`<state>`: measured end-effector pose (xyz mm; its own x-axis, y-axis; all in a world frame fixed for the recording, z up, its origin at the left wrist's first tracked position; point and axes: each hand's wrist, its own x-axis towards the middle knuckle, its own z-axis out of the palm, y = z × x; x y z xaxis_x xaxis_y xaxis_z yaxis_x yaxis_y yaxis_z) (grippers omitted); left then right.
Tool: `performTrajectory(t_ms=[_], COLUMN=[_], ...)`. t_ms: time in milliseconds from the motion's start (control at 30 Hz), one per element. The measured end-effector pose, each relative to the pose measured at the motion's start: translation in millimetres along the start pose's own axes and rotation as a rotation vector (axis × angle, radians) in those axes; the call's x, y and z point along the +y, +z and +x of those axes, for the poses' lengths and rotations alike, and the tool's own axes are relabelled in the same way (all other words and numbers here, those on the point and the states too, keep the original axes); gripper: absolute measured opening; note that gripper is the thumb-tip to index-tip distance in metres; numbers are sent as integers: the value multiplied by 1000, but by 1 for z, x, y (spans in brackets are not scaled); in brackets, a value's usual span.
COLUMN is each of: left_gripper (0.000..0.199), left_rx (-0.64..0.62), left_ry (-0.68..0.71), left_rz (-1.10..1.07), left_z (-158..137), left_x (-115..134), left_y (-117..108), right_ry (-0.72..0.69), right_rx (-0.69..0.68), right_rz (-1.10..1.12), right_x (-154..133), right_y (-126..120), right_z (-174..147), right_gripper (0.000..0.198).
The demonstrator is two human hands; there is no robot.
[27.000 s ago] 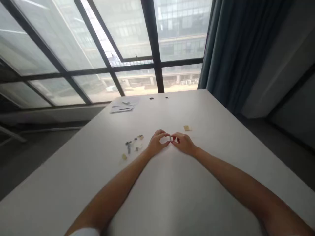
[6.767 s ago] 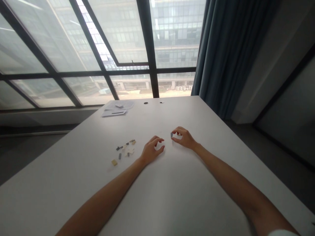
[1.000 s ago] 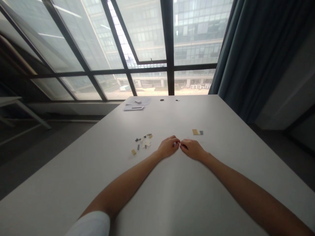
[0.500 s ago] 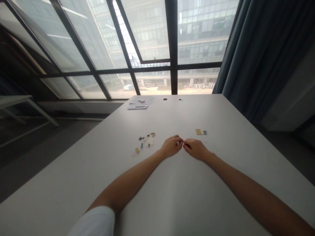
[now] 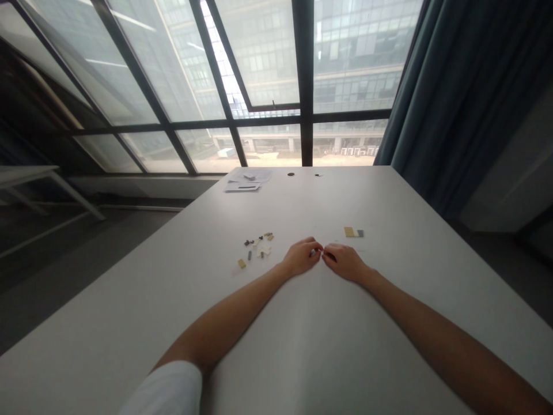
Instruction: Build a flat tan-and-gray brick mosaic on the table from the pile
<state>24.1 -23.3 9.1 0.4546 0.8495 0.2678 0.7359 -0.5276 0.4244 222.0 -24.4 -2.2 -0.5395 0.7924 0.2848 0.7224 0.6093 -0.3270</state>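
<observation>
My left hand (image 5: 303,256) and my right hand (image 5: 344,259) meet fingertip to fingertip above the middle of the white table (image 5: 276,334). Both are closed in a pinch. Whatever lies between the fingertips is too small and too covered to name. Left of my left hand is a loose scatter of small building bricks (image 5: 262,251), cream, tan and dark grey. A tan brick (image 5: 241,263) sits a little apart on the near side of them. Beyond my right hand lies a flat tan and grey piece (image 5: 349,231) with a pale strip in it.
Papers (image 5: 242,187) with a small white object on top lie at the table's far left corner. Two dark round spots, one a cable hole (image 5: 291,174), mark the far edge. Behind stand tall windows, with a blue curtain (image 5: 415,115) at the right.
Both hands keep the same pinched pose at the same place. The whole view has shifted very slightly; the bricks have not visibly moved on the table.
</observation>
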Motion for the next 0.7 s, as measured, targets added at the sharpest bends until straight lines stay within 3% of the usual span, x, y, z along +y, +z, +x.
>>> performTrajectory(t_ms=[467,600,700], left_gripper=[28,27,25], left_rx=[-3,-98,-197], left_ry=[48,37,17], left_rz=[65,92,124], left_z=[-4,-3,1], left_x=[-2,-4,-11], left_y=[1,-15,-43], right_ry=[-5,-6,-6], right_rx=[14,0,-4], right_rz=[1,-2,-1], right_x=[3,4,4], right_y=[2,2,1], right_z=[-1,-1,-1], right_gripper=[19,18,18])
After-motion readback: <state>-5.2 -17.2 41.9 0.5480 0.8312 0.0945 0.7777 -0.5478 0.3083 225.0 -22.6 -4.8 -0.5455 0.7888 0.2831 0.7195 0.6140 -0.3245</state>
